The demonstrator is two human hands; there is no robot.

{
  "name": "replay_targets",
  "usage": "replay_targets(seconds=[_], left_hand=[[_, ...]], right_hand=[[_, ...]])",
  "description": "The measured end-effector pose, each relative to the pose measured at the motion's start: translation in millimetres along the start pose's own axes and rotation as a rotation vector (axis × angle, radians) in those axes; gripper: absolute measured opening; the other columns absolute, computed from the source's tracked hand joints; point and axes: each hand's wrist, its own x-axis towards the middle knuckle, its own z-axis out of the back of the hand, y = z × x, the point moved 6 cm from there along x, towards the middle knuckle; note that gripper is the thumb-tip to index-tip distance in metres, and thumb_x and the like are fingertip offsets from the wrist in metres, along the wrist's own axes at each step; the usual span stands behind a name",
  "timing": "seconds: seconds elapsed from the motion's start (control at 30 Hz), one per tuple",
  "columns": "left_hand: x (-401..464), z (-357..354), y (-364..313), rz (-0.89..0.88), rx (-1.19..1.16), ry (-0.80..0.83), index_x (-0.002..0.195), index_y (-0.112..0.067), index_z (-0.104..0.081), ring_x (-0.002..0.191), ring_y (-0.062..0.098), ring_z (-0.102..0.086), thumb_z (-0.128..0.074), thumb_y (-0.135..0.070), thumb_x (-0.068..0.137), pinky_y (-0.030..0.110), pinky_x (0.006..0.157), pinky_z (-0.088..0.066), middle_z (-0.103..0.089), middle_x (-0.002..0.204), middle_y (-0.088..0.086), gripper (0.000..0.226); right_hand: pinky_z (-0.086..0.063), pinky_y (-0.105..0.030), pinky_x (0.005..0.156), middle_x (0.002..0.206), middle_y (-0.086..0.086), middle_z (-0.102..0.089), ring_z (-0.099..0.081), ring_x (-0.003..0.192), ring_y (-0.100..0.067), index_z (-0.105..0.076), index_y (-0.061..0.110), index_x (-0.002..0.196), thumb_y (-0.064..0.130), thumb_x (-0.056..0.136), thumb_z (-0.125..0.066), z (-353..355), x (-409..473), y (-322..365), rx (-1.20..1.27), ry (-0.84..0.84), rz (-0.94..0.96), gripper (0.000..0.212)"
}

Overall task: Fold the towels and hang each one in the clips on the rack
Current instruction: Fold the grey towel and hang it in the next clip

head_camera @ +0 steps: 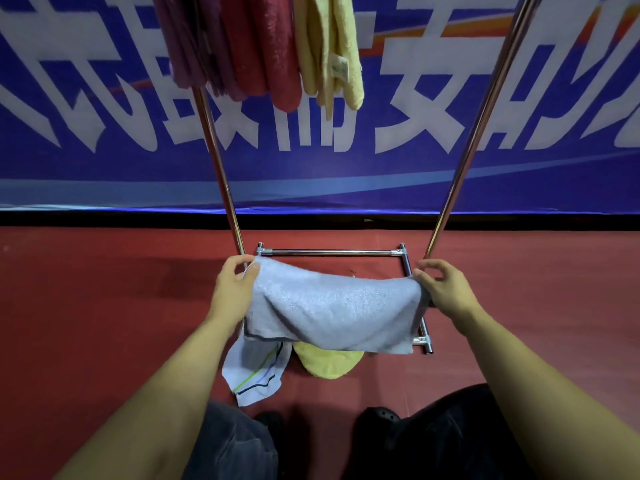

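A pale blue-grey towel (pixel 332 306) is stretched between my two hands above the base of the rack. My left hand (pixel 233 289) pinches its left upper corner and my right hand (pixel 441 289) pinches its right edge; the cloth sags in the middle. Below it on the floor lie a white towel with green and dark stripes (pixel 254 374) and a yellow towel (pixel 329 363), partly hidden. At the top hang a purple towel (pixel 194 46), a red towel (pixel 273 53) and a pale yellow towel (pixel 332 53); their clips are out of frame.
The chrome rack has two slanting uprights (pixel 474 133) and a rectangular base frame (pixel 329 252) on the red floor (pixel 104 306). A blue banner with white characters (pixel 104 161) stands behind. My dark trouser legs and shoes (pixel 381 420) are at the bottom.
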Motion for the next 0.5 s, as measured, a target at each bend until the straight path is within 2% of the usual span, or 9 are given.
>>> replay_targets(seconds=[0.1, 0.23, 0.37, 0.5], left_hand=[[-2, 6, 2, 0.052, -0.088, -0.036, 0.101, -0.047, -0.063, 0.109, 0.018, -0.068, -0.070, -0.032, 0.095, 0.039, 0.099, -0.051, -0.073, 0.111, 0.007, 0.018], [-2, 7, 3, 0.080, -0.183, -0.018, 0.100, -0.034, -0.072, 0.099, 0.018, -0.069, -0.072, -0.023, 0.095, 0.041, 0.097, -0.051, -0.077, 0.107, 0.007, 0.012], [-3, 7, 1, 0.070, -0.219, -0.001, 0.099, -0.025, -0.076, 0.100, 0.016, -0.070, -0.071, -0.016, 0.096, 0.038, 0.100, -0.051, -0.078, 0.106, 0.006, 0.010], [-6, 7, -2, 0.053, -0.186, -0.009, 0.096, -0.027, -0.077, 0.100, 0.012, -0.072, -0.074, -0.018, 0.093, 0.030, 0.095, -0.052, -0.079, 0.103, 0.000, 0.010]], right_hand=[[-0.059, -0.050, 0.085, 0.102, -0.012, -0.073, -0.068, 0.087, -0.029, -0.074, 0.016, 0.100, 0.027, 0.090, -0.077, 7, -3, -7, 0.208, -0.013, -0.086, 0.016], [-0.057, -0.041, 0.078, 0.089, -0.009, -0.072, -0.065, 0.082, -0.023, -0.074, 0.007, 0.099, 0.021, 0.092, -0.074, 7, -5, -7, 0.406, 0.035, -0.145, 0.015], [-0.055, -0.032, 0.070, 0.089, -0.006, -0.073, -0.065, 0.080, -0.020, -0.075, 0.006, 0.099, 0.012, 0.091, -0.074, 7, -6, -4, 0.439, 0.046, -0.111, 0.010], [-0.056, -0.033, 0.077, 0.092, -0.006, -0.076, -0.067, 0.083, -0.018, -0.077, 0.012, 0.098, 0.007, 0.086, -0.079, 14, -4, -2, 0.419, -0.017, -0.038, 0.013]])
